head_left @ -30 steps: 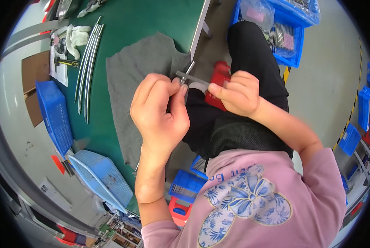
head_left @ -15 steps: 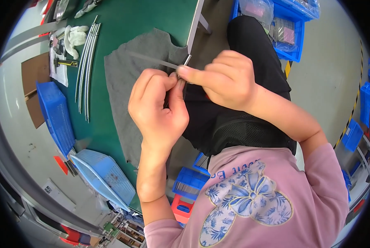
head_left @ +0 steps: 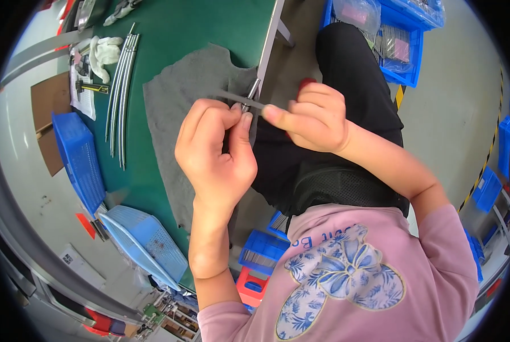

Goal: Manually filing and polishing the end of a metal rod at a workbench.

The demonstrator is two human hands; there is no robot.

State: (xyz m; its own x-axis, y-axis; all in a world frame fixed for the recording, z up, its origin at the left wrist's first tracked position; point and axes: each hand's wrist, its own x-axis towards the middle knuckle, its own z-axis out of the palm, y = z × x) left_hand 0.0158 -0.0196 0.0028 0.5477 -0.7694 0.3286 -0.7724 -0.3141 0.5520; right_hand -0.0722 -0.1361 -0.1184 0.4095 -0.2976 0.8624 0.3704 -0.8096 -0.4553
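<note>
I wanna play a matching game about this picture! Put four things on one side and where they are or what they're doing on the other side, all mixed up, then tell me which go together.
Things:
1. left hand
2. right hand
3. grey cloth
4. white glove

Places and doings:
A. lying just left of the bundle of long metal rods
B. holding one end of a flat grey strip
C. spread out wide on the green table
D. pinching a shiny metal rod

Right pairs: 1-D, 2-B, 3-C, 4-A
</note>
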